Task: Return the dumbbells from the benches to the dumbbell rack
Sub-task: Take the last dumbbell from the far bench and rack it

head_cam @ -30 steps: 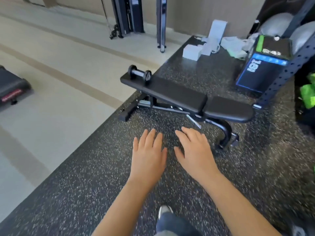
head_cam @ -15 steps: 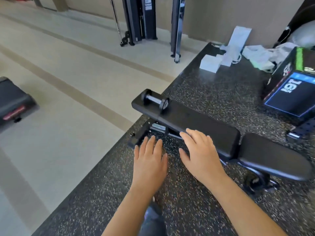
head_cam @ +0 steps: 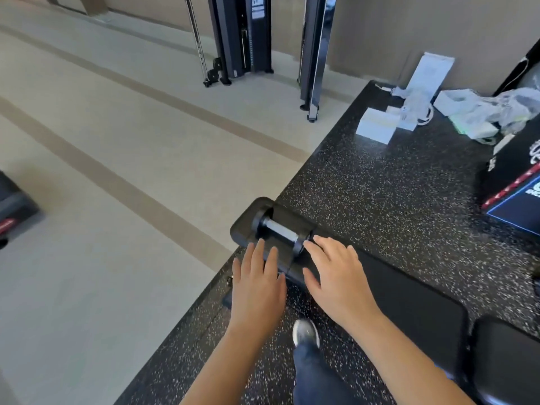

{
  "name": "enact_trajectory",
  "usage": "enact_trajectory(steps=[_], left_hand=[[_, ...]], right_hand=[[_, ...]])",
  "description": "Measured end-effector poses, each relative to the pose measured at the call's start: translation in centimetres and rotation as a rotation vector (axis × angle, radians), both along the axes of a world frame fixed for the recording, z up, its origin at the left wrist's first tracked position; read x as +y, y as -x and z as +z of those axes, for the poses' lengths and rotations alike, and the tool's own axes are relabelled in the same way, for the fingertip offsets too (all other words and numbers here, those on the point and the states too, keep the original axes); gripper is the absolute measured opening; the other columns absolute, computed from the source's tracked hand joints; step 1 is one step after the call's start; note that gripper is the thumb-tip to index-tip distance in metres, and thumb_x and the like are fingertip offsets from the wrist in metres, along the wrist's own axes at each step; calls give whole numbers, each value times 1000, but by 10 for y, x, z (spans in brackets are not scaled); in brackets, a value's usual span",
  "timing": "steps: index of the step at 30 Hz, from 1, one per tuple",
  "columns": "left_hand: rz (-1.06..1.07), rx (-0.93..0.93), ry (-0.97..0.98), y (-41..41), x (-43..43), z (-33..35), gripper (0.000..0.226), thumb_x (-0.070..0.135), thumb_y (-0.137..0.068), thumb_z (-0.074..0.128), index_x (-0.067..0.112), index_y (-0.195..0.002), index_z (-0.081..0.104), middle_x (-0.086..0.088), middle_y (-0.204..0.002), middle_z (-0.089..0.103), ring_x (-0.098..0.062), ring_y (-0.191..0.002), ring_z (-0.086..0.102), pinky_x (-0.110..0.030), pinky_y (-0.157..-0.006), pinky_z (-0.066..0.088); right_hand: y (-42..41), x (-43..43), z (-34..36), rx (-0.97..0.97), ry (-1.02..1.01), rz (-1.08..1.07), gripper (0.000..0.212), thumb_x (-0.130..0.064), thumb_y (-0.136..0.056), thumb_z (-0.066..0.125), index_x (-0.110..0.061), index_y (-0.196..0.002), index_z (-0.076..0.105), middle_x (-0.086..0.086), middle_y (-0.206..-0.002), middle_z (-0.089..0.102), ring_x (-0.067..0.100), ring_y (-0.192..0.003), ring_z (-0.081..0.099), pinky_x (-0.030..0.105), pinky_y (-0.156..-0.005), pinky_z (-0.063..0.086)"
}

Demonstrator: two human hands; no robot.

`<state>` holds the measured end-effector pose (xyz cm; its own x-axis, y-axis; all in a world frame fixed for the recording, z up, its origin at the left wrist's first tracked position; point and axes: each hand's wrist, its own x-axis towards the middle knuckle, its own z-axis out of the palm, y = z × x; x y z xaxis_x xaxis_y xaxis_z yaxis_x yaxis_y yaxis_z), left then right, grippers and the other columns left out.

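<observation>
Both hands are spread flat with nothing in them: the left hand hovers at the near side of the dumbbell, and the right hand has its fingertips just beside, perhaps touching, the dumbbell's right-hand weight. The dumbbell lies on its side at the far left end of the worktop, a black padded bench, close to that end's rounded edge. The step in hand looks like the pickup. To do it well, I would wrap one hand fully round the bare metal handle between the two weights, not the weights themselves, since they are round and may roll toward the bench end. The other hand could steady the dumbbell's left weight until the grip closes. Lift straight up, clear of the padding. The rack is not in view from the dumbbell's spot.
</observation>
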<state>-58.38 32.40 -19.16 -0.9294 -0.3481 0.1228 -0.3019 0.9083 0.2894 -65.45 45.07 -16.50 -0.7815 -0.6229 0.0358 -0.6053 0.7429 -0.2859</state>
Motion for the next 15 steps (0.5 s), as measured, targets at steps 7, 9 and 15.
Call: enact_trajectory(steps=[7,9,15], left_hand=[[91,-101,-49,124,-51,-37,48,17,-85,59,5,-129,45,-20,-140,40,-36,-131,33,-55,-104,27],[105,-115,-33,154,-65,-49,48,13,-76,70,1,-120,54,-23,-129,51,-40,-121,47,-59,-93,39],[156,-291,-107,204,-100,-102,51,15,-74,72,2,-120,54,-21,-128,53,-39,-119,48,-57,-91,42]], right_hand=[[150,-63,-42,-45,-5,92,44,-25,-88,55,-11,-130,48,10,-136,49,27,-129,42,54,-105,30],[189,-80,-58,-53,-36,108,44,-24,-86,58,-9,-128,51,12,-133,52,29,-126,45,56,-102,33],[249,-120,-130,-224,-110,153,43,-27,-91,50,-13,-132,45,5,-138,45,21,-131,38,47,-108,26]])
